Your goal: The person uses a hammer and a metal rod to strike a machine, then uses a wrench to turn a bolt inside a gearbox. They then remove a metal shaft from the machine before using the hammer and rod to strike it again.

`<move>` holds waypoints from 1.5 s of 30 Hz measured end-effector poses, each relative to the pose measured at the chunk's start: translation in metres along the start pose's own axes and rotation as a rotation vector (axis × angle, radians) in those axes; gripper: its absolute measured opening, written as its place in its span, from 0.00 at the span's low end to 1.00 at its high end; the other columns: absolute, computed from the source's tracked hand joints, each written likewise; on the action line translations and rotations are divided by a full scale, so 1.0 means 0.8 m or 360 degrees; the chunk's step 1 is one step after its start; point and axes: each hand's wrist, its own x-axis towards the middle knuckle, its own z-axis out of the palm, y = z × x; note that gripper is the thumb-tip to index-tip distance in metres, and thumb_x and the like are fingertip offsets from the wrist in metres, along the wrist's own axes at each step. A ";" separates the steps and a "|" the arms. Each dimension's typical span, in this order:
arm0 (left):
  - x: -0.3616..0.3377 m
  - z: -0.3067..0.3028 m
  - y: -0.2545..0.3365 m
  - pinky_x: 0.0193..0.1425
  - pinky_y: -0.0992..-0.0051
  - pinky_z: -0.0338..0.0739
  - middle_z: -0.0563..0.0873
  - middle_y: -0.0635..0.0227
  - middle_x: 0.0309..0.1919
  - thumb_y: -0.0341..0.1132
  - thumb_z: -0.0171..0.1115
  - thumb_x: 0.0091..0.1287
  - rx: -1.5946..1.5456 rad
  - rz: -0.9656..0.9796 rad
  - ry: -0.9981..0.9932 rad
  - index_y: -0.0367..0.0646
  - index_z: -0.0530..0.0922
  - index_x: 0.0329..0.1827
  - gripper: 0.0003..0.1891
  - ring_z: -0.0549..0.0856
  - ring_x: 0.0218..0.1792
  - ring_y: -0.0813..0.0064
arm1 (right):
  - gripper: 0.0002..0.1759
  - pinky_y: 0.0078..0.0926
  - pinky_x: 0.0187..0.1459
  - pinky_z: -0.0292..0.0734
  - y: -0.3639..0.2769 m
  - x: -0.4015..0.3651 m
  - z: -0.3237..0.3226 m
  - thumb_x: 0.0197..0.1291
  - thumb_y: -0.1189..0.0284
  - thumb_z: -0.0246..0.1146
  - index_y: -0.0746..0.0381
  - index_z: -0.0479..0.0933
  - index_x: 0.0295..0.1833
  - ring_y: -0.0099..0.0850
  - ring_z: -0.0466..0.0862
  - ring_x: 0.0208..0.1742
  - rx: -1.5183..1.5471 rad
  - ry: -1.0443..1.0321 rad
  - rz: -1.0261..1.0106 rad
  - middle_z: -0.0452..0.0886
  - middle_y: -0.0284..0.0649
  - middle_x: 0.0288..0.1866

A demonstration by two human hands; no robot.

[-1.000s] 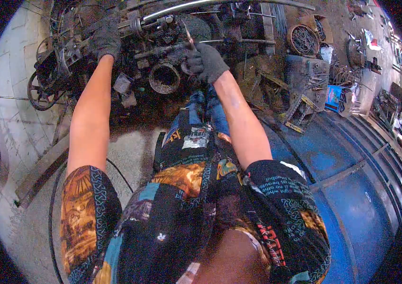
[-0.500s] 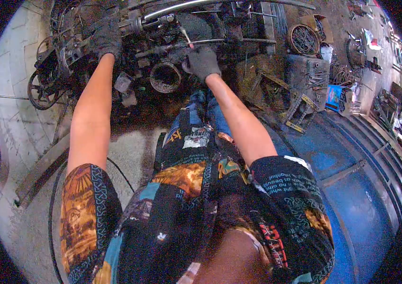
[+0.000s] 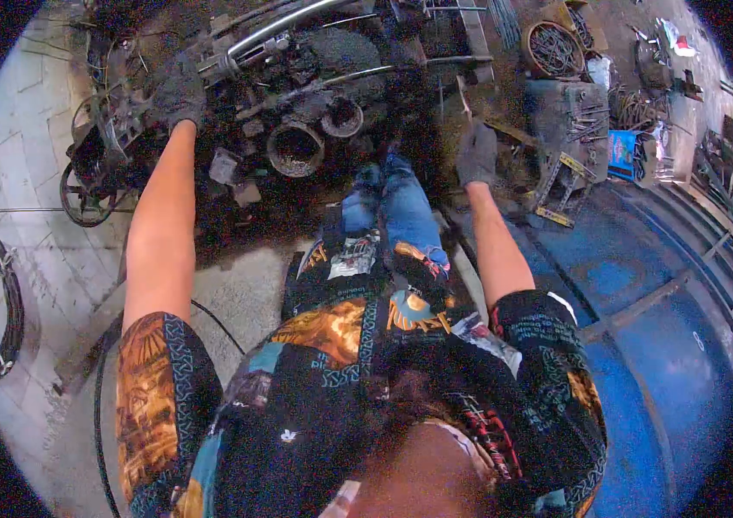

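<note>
Your right hand (image 3: 477, 157) has moved away from the machine (image 3: 254, 53), its fingers closed around a thin stick (image 3: 465, 97); your left hand (image 3: 179, 97) stays at the machine, its grip I cannot tell.

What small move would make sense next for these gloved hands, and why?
Probably bring the thin stick inward to the machine: the right hand holds it out to the side, while the left hand is already at the machine.
</note>
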 end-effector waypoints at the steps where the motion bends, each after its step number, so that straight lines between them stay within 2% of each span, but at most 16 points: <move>1: 0.004 -0.003 -0.002 0.61 0.53 0.73 0.80 0.53 0.60 0.51 0.38 0.77 -0.0013 -0.0005 -0.0080 0.49 0.76 0.63 0.25 0.80 0.57 0.48 | 0.11 0.48 0.43 0.75 -0.014 0.022 0.003 0.61 0.72 0.60 0.64 0.80 0.47 0.54 0.81 0.42 0.0075 0.0093 -0.0155 0.82 0.54 0.40; 3: -0.011 -0.047 0.029 0.62 0.53 0.73 0.80 0.54 0.60 0.51 0.37 0.77 -0.0027 -0.0087 -0.0132 0.50 0.76 0.63 0.25 0.79 0.58 0.48 | 0.11 0.48 0.44 0.75 -0.046 0.065 0.008 0.58 0.73 0.61 0.64 0.80 0.46 0.54 0.80 0.43 0.0156 0.0181 -0.0297 0.82 0.54 0.41; 8: -0.002 -0.019 0.019 0.63 0.53 0.72 0.80 0.55 0.60 0.52 0.35 0.77 -0.0028 -0.0062 0.0011 0.53 0.77 0.63 0.25 0.78 0.59 0.48 | 0.09 0.46 0.49 0.74 -0.074 0.123 0.051 0.54 0.71 0.63 0.62 0.82 0.41 0.51 0.80 0.47 0.0759 0.0410 0.0357 0.82 0.52 0.42; 12: -0.002 -0.004 0.001 0.65 0.55 0.71 0.79 0.54 0.61 0.51 0.36 0.76 -0.0073 -0.0014 -0.0107 0.51 0.77 0.62 0.24 0.77 0.61 0.48 | 0.10 0.47 0.49 0.75 -0.066 0.114 0.059 0.55 0.69 0.62 0.61 0.84 0.40 0.52 0.81 0.43 0.0176 0.0391 0.0234 0.83 0.50 0.41; 14: 0.002 0.013 -0.016 0.65 0.56 0.71 0.79 0.53 0.61 0.50 0.37 0.76 -0.0193 0.0089 -0.0085 0.51 0.77 0.61 0.24 0.77 0.62 0.48 | 0.13 0.47 0.50 0.76 -0.076 0.100 0.040 0.56 0.68 0.61 0.60 0.84 0.45 0.51 0.82 0.44 -0.0008 0.0011 0.0121 0.83 0.51 0.43; 17: 0.009 0.029 -0.029 0.53 0.55 0.74 0.84 0.51 0.47 0.47 0.49 0.73 0.0031 0.0215 0.0092 0.44 0.81 0.53 0.19 0.81 0.49 0.51 | 0.14 0.46 0.52 0.77 -0.082 0.090 0.033 0.55 0.68 0.63 0.60 0.83 0.46 0.50 0.83 0.47 0.0018 -0.0211 0.0318 0.84 0.51 0.45; 19: 0.011 0.034 -0.031 0.67 0.57 0.70 0.79 0.53 0.62 0.46 0.40 0.76 0.0307 0.0340 0.0083 0.47 0.77 0.61 0.22 0.76 0.62 0.49 | 0.14 0.46 0.53 0.77 -0.082 0.088 0.036 0.56 0.68 0.63 0.60 0.83 0.47 0.50 0.83 0.49 0.0037 -0.0244 0.0344 0.84 0.50 0.46; 23: 0.002 0.021 -0.014 0.66 0.57 0.70 0.79 0.52 0.61 0.47 0.40 0.76 -0.0141 0.0115 0.0174 0.48 0.77 0.61 0.22 0.77 0.62 0.49 | 0.15 0.46 0.53 0.77 -0.051 0.084 0.073 0.57 0.65 0.62 0.61 0.83 0.47 0.51 0.83 0.52 0.0214 -0.0021 0.0082 0.84 0.51 0.47; 27: 0.002 -0.001 -0.015 0.65 0.54 0.71 0.79 0.51 0.61 0.50 0.39 0.76 -0.0057 -0.0032 -0.0127 0.50 0.76 0.64 0.24 0.78 0.60 0.47 | 0.18 0.46 0.53 0.77 -0.108 0.080 0.005 0.57 0.62 0.64 0.62 0.82 0.49 0.53 0.82 0.52 0.0229 -0.0335 0.0265 0.84 0.52 0.48; 29: 0.006 -0.018 -0.007 0.64 0.53 0.72 0.79 0.52 0.62 0.52 0.38 0.76 0.0189 -0.0101 -0.0282 0.51 0.75 0.65 0.25 0.79 0.58 0.47 | 0.20 0.46 0.51 0.77 -0.129 0.066 -0.003 0.57 0.60 0.66 0.63 0.82 0.49 0.53 0.82 0.51 0.0320 0.0031 0.0610 0.84 0.53 0.48; 31: 0.013 -0.070 0.010 0.61 0.51 0.74 0.80 0.51 0.60 0.55 0.35 0.76 0.0135 -0.0266 -0.0837 0.50 0.74 0.66 0.27 0.81 0.55 0.45 | 0.22 0.47 0.51 0.77 -0.118 0.067 0.017 0.58 0.60 0.65 0.63 0.80 0.52 0.53 0.82 0.52 0.0232 -0.0187 0.0480 0.83 0.53 0.50; 32: 0.005 -0.068 0.011 0.61 0.51 0.74 0.80 0.51 0.60 0.55 0.35 0.76 0.0132 -0.0268 -0.0833 0.50 0.74 0.66 0.27 0.81 0.55 0.45 | 0.24 0.47 0.51 0.77 -0.108 0.065 0.040 0.59 0.59 0.65 0.64 0.78 0.56 0.53 0.82 0.52 0.0148 -0.0411 0.0350 0.82 0.52 0.53; 34: -0.012 -0.052 0.006 0.58 0.50 0.75 0.82 0.49 0.56 0.57 0.33 0.76 -0.0140 -0.0035 0.0046 0.49 0.76 0.63 0.29 0.82 0.54 0.44 | 0.27 0.46 0.54 0.76 -0.067 0.060 0.127 0.62 0.59 0.62 0.64 0.73 0.62 0.51 0.80 0.56 0.0216 -0.0206 0.0051 0.78 0.52 0.61; 36: -0.003 -0.049 -0.005 0.59 0.51 0.74 0.83 0.48 0.55 0.57 0.33 0.76 -0.0111 -0.0182 -0.0088 0.49 0.77 0.62 0.29 0.81 0.55 0.44 | 0.27 0.41 0.62 0.72 -0.065 0.064 0.158 0.66 0.64 0.57 0.65 0.68 0.68 0.50 0.78 0.62 0.1170 -0.0213 0.0490 0.74 0.52 0.67; 40: -0.002 -0.068 -0.023 0.60 0.51 0.73 0.83 0.48 0.55 0.57 0.33 0.76 0.0082 -0.0323 -0.0329 0.49 0.79 0.60 0.30 0.81 0.56 0.45 | 0.25 0.38 0.67 0.67 -0.118 0.065 0.093 0.69 0.70 0.52 0.67 0.68 0.69 0.49 0.74 0.66 0.0456 0.0011 0.0066 0.73 0.53 0.69; 45: -0.019 -0.089 -0.040 0.61 0.51 0.73 0.83 0.48 0.55 0.53 0.35 0.77 -0.0065 -0.0195 -0.0123 0.47 0.77 0.61 0.27 0.81 0.56 0.45 | 0.23 0.40 0.68 0.67 -0.122 0.006 0.013 0.70 0.70 0.51 0.70 0.70 0.66 0.51 0.74 0.66 0.0340 -0.0401 -0.0065 0.76 0.54 0.65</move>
